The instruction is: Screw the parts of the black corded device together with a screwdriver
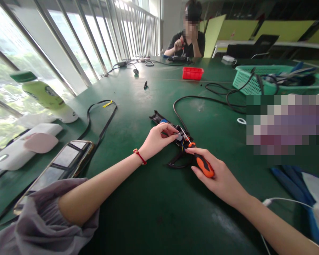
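A green basket (239,78) holds blue and black things (295,76); a red box (192,73) stands to its left. Both arms reach forward. The left hand (159,139), fingers close together, pinches the opened black tool (179,137) on the table (138,212). The right hand (222,175) grips an orange screwdriver (205,165), tip at the tool.

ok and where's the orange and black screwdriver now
In the head view, the orange and black screwdriver is just right of centre in the right hand, pointing at the opened black plastic device that the left hand touches.
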`<state>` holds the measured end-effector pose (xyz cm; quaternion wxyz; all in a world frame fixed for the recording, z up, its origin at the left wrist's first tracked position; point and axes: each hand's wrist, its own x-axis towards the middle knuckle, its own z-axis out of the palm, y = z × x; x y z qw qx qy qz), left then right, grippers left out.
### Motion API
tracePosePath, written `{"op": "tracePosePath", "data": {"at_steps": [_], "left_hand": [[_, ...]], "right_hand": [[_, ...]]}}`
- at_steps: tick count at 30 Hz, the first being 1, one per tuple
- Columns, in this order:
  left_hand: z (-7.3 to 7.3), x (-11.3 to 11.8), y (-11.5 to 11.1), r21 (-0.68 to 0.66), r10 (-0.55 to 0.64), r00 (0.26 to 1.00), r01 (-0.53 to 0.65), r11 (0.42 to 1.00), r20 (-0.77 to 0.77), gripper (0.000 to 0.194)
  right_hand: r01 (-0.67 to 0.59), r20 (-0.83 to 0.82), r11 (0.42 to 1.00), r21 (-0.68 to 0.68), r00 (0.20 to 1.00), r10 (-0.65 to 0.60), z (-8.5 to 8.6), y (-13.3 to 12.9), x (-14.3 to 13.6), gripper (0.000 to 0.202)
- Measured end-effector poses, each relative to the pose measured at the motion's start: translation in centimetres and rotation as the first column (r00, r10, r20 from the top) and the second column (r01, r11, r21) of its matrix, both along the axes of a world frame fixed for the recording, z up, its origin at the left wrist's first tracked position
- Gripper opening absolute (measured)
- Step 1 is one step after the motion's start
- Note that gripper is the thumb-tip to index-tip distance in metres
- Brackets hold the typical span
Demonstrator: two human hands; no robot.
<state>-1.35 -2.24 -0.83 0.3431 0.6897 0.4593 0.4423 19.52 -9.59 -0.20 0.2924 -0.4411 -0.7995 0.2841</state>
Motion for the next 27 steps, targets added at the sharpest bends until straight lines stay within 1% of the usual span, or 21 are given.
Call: {"op": "tracePosePath", "data": {"at_steps": [5,10,12,14,17,19,22,25,27], "left_hand": [[0.2,0.0,-0.1,-0.023,-0.009,1.000,0.009,1.000,0.013,0.015],[-0.2,0.3,-0.3,0.010,0.060,0.998,-0.060,0.998,-0.033,0.011],[-0.1,0.4,-0.5,0.049,0.081,0.994,-0.078,0.996,-0.067,0.009],[0.1,0.5,-0.7,0.118,0.121,0.989,-0.110,0.987,-0.090,0.006],[0.4,0.5,-0.9,0.258,0.202,0.976,-0.175,0.950,-0.083,0.001],[0.5,0.6,-1.0,0.318,0.230,0.970,-0.196,0.928,-0.074,0.002],[0.6,0.6,-1.2,0.363,0.223,0.969,-0.171,0.916,-0.107,0.004],[0.7,0.6,-1.5,0.410,0.165,0.970,-0.079,0.909,-0.178,0.013],[0.6,0.6,-1.6,0.433,0.119,0.967,-0.011,0.901,-0.224,0.016]], "right_hand": [[0.005,0.006,1.000,0.004,1.000,-0.005,0.1,0.0,-0.1,0.035],[0.008,0.017,1.000,0.014,1.000,-0.008,0.0,0.0,0.0,0.035],[0.007,0.015,1.000,0.022,1.000,-0.007,0.0,0.0,0.0,0.036],[0.003,0.009,0.999,0.036,1.000,-0.003,0.1,0.0,0.0,0.036],[0.001,0.008,0.999,0.039,1.000,-0.001,0.1,0.0,-0.1,0.037],[0.003,0.006,1.000,0.025,1.000,-0.003,0.1,0.0,-0.1,0.037],[0.011,-0.016,1.000,-0.013,1.000,-0.011,0.0,-0.1,-0.1,0.036],[0.021,-0.068,0.999,-0.033,0.997,-0.024,-0.2,-0.1,-0.1,0.035],[0.050,-0.113,0.998,-0.024,0.992,-0.053,-0.2,-0.1,0.0,0.034]]}}
